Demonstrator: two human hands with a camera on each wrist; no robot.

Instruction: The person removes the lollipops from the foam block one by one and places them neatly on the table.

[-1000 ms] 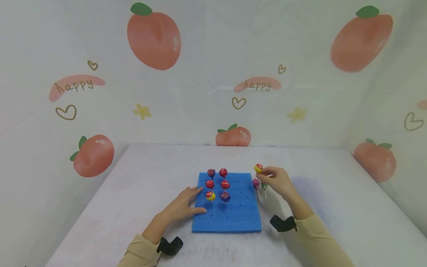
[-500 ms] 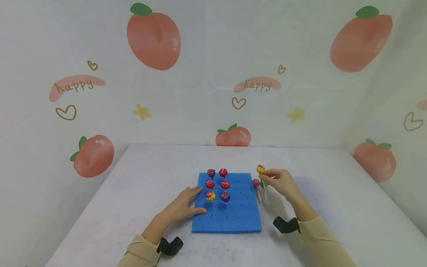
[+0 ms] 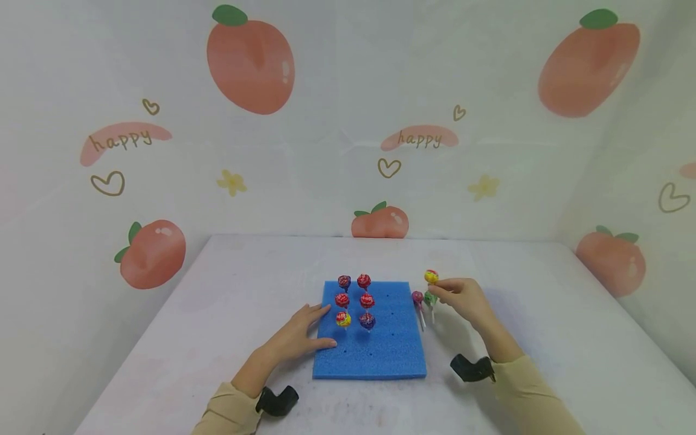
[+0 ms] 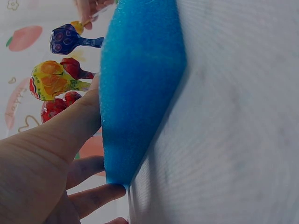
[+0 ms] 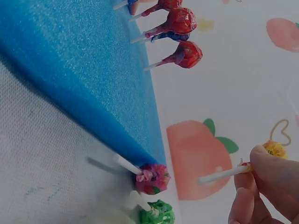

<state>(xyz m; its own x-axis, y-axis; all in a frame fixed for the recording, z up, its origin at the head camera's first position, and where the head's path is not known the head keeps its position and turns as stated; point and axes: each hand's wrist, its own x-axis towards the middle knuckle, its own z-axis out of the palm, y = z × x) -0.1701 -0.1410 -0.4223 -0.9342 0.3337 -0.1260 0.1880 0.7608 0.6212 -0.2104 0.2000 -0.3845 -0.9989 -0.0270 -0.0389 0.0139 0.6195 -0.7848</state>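
My right hand (image 3: 459,299) pinches a yellow-wrapped lollipop (image 3: 431,277) just under its candy head, above the table right of the foam. In the right wrist view its white stick (image 5: 217,175) points left, free of the foam. A pink lollipop (image 3: 417,298) and a green lollipop (image 3: 430,299) lie near that hand, beside the foam's right edge. With its fingers spread, my left hand (image 3: 296,335) rests on the left edge of the blue foam board (image 3: 391,356). Several lollipops stand in it in two columns, among them a yellow one (image 4: 50,80) and a purple one (image 4: 65,39).
Small holes dot the right and front parts of the foam. The white table (image 3: 261,266) extends around it. Behind stands a pale backdrop (image 3: 326,169) printed with fruit and hearts. Each wrist carries a black camera mount (image 3: 470,367).
My right hand has moved slightly to the right with the yellow lollipop, away from the foam. The left hand and the standing lollipops have stayed in place.
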